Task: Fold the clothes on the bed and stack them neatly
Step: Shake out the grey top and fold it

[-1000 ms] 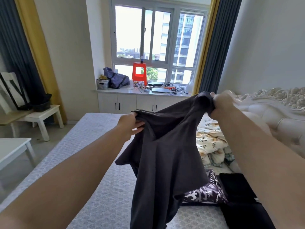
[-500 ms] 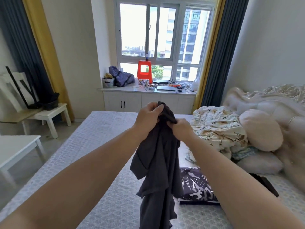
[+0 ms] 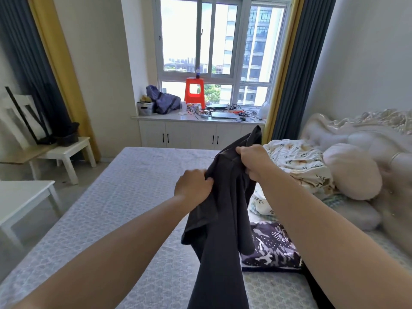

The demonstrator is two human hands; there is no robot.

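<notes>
Both hands have parted since half a second ago: the left hand (image 3: 192, 186) now pinches the dark grey garment (image 3: 223, 219) lower, while the right hand (image 3: 254, 161) grips its top edge higher. Cloth hangs below them over the patterned grey bed (image 3: 124, 208), a folded camouflage-print piece (image 3: 272, 248) lying below the right hand. No writing is readable.

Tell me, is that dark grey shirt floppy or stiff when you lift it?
Probably floppy: the dark grey shirt hangs limp in folds from the left hand and right hand. It looks light, since fingers alone pinch it up. It would likely slump on the bed once released.
</notes>
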